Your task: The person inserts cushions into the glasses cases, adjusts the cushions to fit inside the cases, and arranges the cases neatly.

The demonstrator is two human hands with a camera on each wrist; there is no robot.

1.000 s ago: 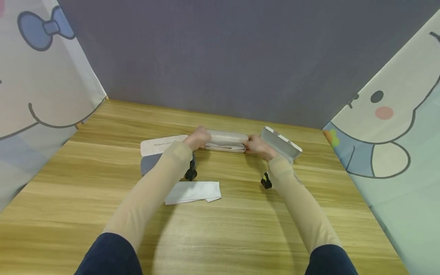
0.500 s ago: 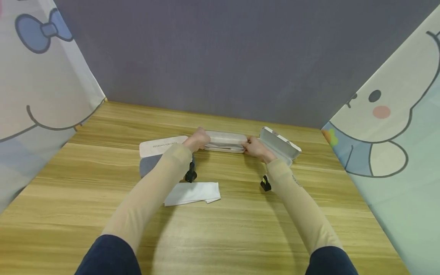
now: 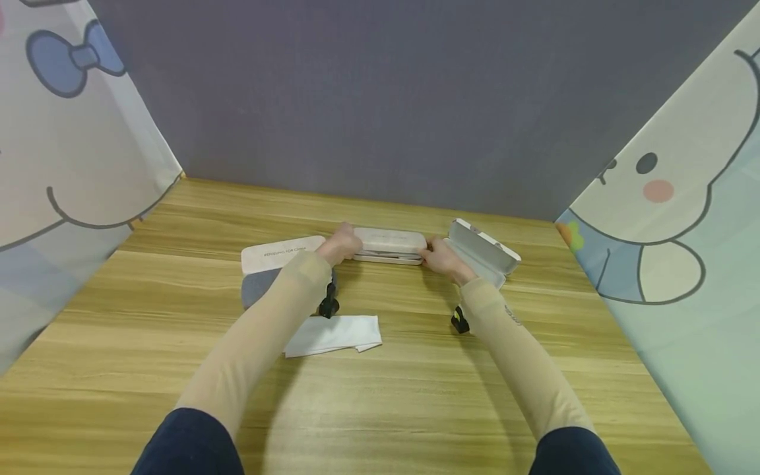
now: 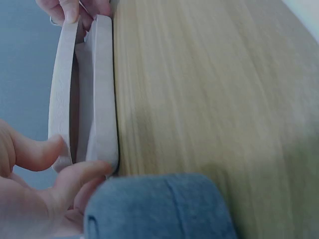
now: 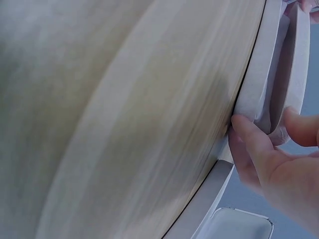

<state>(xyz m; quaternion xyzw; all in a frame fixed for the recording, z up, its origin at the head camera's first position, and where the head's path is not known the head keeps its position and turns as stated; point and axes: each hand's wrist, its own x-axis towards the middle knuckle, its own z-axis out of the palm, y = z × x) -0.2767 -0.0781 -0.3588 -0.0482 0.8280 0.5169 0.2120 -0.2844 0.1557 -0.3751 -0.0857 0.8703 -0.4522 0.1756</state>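
Both hands hold a pale glasses case point(image 3: 390, 243) at the back of the table, one at each end. Its lid point(image 4: 61, 99) is lowered most of the way, with a narrow gap along the front. Light folded cloth point(image 4: 85, 79) shows inside. At the left end, my left hand point(image 3: 341, 245) has its thumb on the lid and its fingers at the base. My right hand point(image 3: 444, 257) grips the right end the same way, thumb point(image 5: 301, 127) on the lid and index finger along the base's edge.
Left of the case lies a blue-grey rounded case point(image 3: 258, 285) with a white lettered panel point(image 3: 279, 253) behind it, partly hidden by the left arm. An open case point(image 3: 487, 247) with a grey inside stands at right. A folded white cloth point(image 3: 335, 334) lies nearer me.
The lid of the middle case has tipped down towards its base, so the gap is narrower and more of its top shows. Both hands have stayed at its ends.
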